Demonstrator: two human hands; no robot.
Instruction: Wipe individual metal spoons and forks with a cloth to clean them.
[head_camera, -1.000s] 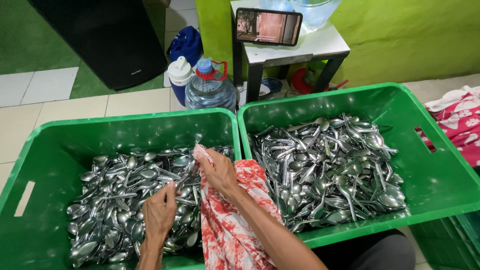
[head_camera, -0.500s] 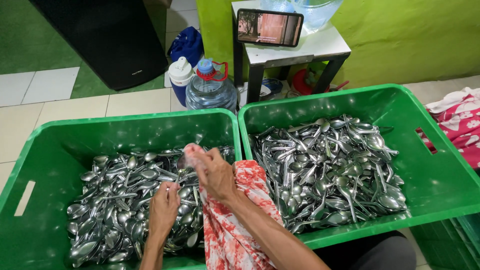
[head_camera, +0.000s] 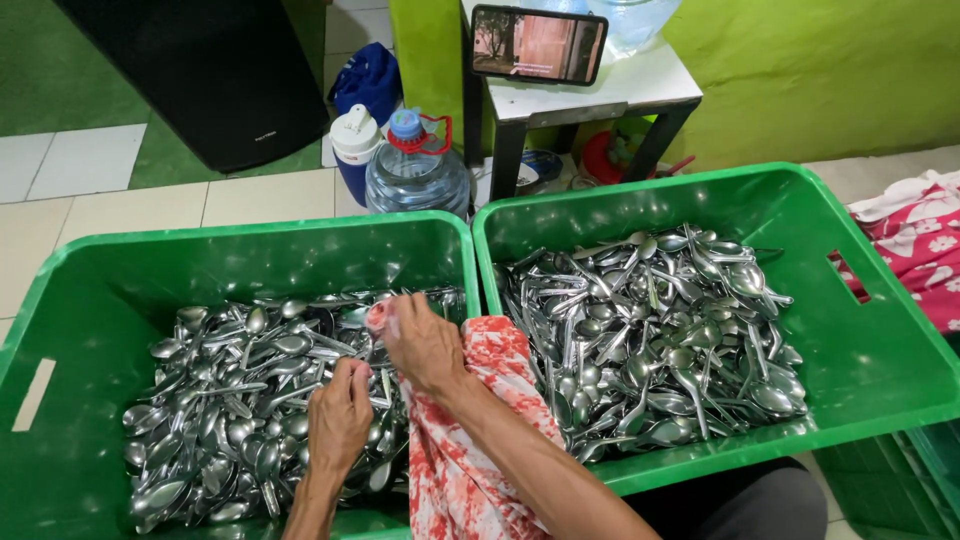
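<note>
Two green plastic crates stand side by side, the left crate (head_camera: 250, 250) and the right crate (head_camera: 880, 330), each holding a heap of metal spoons: the left pile (head_camera: 230, 400) and the right pile (head_camera: 650, 330). A red-and-white patterned cloth (head_camera: 470, 460) drapes over the rim between them. My right hand (head_camera: 425, 345) grips the cloth's upper end over the left pile. My left hand (head_camera: 340, 415) is closed just beside it on a spoon handle that runs into the cloth; the spoon's bowl is hidden in the fabric.
Behind the crates stand a large clear water bottle (head_camera: 415, 170), a blue jug with a white lid (head_camera: 355, 145) and a small white table (head_camera: 590, 90) with a phone propped on it. A black speaker box (head_camera: 200, 70) is at the far left; pink floral fabric (head_camera: 920, 250) lies to the right.
Both hands have drifted left and closer together over the left pile. The cloth's tip has come down from its raised position.
</note>
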